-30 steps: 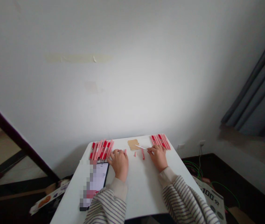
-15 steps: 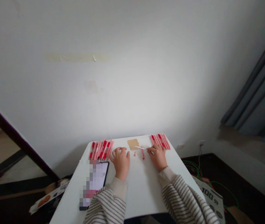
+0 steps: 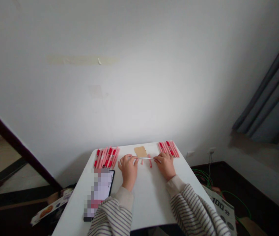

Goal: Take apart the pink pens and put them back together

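Observation:
A thin white pen refill (image 3: 146,158) spans the gap between my hands, roughly level above the table. My left hand (image 3: 129,171) pinches its left end between thumb and fingers. At the other end, the fingers of my right hand (image 3: 166,166) are closed on it. Below the refill lie a pink pen barrel (image 3: 150,163) and a short pink pen piece (image 3: 141,162). Just behind it is a tan square pad (image 3: 140,151). A row of red and pink pens (image 3: 106,157) lies left of my left hand; another pen row (image 3: 168,147) sits behind my right hand.
The white table (image 3: 151,203) stands against a pale wall (image 3: 139,98). A phone (image 3: 102,188), partly pixelated, lies at the table's left, close to my left sleeve. Green cables (image 3: 204,175) and a printed box (image 3: 223,209) are on the floor to the right.
My left hand has gone from loosely spread fingers to a pinch on the refill's left end. The refill has swung from slanting to nearly level. My right hand has barely moved.

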Available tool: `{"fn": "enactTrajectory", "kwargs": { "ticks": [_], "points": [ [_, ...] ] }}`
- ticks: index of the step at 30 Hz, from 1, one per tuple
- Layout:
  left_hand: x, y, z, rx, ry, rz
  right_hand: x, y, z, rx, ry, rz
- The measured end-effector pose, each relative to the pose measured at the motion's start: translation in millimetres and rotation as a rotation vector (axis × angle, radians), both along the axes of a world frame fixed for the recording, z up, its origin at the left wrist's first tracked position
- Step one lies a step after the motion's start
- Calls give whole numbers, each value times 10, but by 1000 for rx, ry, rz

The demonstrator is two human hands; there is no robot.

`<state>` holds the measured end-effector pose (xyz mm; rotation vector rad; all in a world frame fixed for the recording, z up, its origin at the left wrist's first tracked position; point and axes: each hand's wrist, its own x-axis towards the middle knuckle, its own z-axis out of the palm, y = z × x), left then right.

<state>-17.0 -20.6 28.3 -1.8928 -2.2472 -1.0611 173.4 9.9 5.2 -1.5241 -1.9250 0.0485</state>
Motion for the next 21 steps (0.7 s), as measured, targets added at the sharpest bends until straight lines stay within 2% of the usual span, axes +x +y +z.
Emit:
{"fn": "enactTrajectory", "kwargs": {
  "ticks": [8, 16, 21],
  "points": [
    [-14, 15, -19, 19, 8, 27, 1, -8, 18, -15, 8, -5],
    [-44, 26, -85, 14, 166, 93, 3, -15, 27, -12, -10, -17],
    [-74, 40, -137, -9, 215, 80, 2, -3, 10, -17, 2, -15]
  ]
}}
